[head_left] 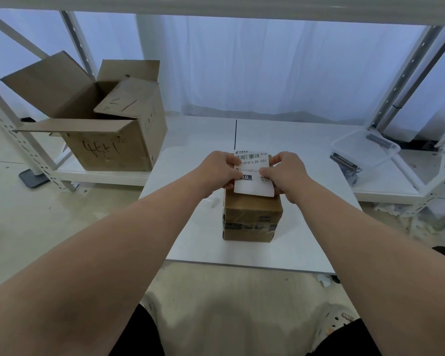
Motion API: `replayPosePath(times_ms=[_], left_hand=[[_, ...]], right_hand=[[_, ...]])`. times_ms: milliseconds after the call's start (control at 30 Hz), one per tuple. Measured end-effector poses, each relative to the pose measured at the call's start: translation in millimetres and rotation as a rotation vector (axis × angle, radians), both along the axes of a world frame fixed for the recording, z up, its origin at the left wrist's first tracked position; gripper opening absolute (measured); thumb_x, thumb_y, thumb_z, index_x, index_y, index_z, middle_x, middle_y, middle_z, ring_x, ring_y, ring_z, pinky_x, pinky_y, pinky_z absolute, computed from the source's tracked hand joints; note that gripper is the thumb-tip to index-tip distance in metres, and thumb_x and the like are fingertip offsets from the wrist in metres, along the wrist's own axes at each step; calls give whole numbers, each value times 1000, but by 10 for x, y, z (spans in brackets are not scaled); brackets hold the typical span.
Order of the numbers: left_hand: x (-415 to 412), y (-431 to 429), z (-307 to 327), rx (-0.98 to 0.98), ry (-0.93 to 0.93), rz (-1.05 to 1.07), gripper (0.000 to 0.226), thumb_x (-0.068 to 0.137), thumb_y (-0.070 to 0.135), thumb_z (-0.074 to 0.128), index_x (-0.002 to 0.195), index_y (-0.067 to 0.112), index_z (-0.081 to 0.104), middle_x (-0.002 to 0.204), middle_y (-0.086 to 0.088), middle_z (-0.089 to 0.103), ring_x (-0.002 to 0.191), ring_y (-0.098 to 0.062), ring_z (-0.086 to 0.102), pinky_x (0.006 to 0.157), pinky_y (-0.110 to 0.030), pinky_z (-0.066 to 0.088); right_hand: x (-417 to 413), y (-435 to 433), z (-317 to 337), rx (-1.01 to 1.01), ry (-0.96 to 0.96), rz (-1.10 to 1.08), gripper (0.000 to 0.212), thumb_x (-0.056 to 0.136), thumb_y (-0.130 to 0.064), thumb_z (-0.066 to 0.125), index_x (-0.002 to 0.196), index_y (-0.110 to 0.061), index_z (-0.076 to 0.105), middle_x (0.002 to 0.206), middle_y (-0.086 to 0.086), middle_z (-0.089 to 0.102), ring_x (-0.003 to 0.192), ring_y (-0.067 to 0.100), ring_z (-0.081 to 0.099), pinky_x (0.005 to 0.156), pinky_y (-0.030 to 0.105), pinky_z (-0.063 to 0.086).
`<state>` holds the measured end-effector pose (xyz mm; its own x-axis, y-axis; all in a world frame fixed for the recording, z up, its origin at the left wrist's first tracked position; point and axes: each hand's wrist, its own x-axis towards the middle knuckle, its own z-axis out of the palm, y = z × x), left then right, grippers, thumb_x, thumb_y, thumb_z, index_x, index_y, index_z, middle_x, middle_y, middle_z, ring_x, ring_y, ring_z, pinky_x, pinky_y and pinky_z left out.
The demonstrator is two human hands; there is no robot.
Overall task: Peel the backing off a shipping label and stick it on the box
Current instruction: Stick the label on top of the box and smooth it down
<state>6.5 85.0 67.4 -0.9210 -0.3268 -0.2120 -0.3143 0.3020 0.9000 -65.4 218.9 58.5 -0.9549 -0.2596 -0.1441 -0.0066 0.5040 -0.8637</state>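
A white shipping label (253, 185) with a barcode and printed numbers is held in the air just above a small taped cardboard box (252, 218). The box stands on a low white table (293, 242). My left hand (220, 170) pinches the label's left edge. My right hand (284, 170) pinches its right edge, thumb on the printed face. The label's lower edge hangs over the box's far top edge. Whether the backing is on the label cannot be seen.
A large open cardboard box (108, 129) with handwriting sits on the low shelf at left. A clear plastic tub (365, 147) and a dark metal clip (343, 164) lie at right. White slotted shelf posts (18, 145) flank the table.
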Motion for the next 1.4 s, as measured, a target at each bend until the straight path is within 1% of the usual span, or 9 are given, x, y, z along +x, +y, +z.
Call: replayPosePath(times_ms=[200, 433, 633, 767, 967, 1067, 1200, 1300, 1400], left_hand=[[-11, 12, -47, -111, -13, -19, 42, 89, 4, 60, 129, 7, 51, 110, -5, 51, 58, -14, 55, 44, -14, 51], [-56, 1, -85, -245, -29, -38, 44, 88, 6, 59, 131, 9, 49, 111, -4, 52, 61, -20, 59, 55, -26, 56], [-46, -64, -46, -125, 87, 17, 27, 91, 9, 57, 118, 10, 52, 109, -7, 57, 56, -17, 60, 43, -22, 54], [9, -140, 25, -3, 166, 0, 9, 96, 8, 48, 104, 11, 51, 106, -16, 65, 46, -8, 61, 46, -22, 54], [51, -187, 45, -450, 308, -227, 23, 91, 8, 56, 112, 18, 54, 118, 1, 46, 80, -15, 58, 62, -4, 45], [43, -196, 44, -280, 301, -99, 21, 91, 7, 53, 110, 16, 52, 116, -4, 55, 81, -14, 58, 61, -9, 49], [33, -204, 40, 25, 164, 36, 15, 95, 19, 54, 105, 8, 53, 100, -12, 67, 78, -16, 64, 59, -13, 54], [37, -204, 0, 133, 30, 75, 26, 93, 26, 59, 97, 1, 61, 86, -10, 68, 69, -14, 64, 58, -15, 56], [8, -191, -27, 176, -34, 70, 17, 88, 22, 66, 86, 5, 63, 85, -8, 69, 66, -13, 60, 56, -18, 49]], right_hand=[[-16, -50, -4, 160, 146, 36, 19, 83, -11, 66, 77, -16, 48, 114, 12, 64, 100, 29, 63, 84, 45, 56], [-54, -60, -36, 252, 186, 60, 19, 82, -14, 68, 84, -14, 48, 117, 12, 63, 102, 29, 62, 85, 42, 56], [-50, -28, 20, -194, -110, 3, 18, 88, -8, 63, 84, -16, 48, 107, 10, 64, 83, 22, 65, 59, 29, 54], [-81, 24, 67, -418, -291, -32, 15, 89, -4, 61, 85, -13, 50, 109, 14, 68, 90, 28, 69, 83, 44, 55], [-79, 70, 102, -551, -386, -84, 12, 91, -2, 58, 91, -10, 49, 96, 9, 67, 82, 25, 68, 74, 36, 59], [-73, 79, 103, -525, -381, -69, 14, 91, -2, 58, 87, -10, 48, 100, 11, 67, 81, 25, 68, 67, 34, 59], [-54, 67, 77, -445, -368, -26, 15, 90, -2, 59, 84, -11, 50, 97, 11, 67, 78, 24, 67, 75, 38, 56], [-27, 44, 59, -410, -401, 15, 11, 90, -3, 59, 87, -11, 52, 92, 8, 67, 77, 22, 66, 76, 38, 58], [-21, 22, 46, -407, -405, 24, 11, 89, -3, 60, 89, -11, 53, 91, 6, 66, 77, 22, 66, 74, 38, 59]])
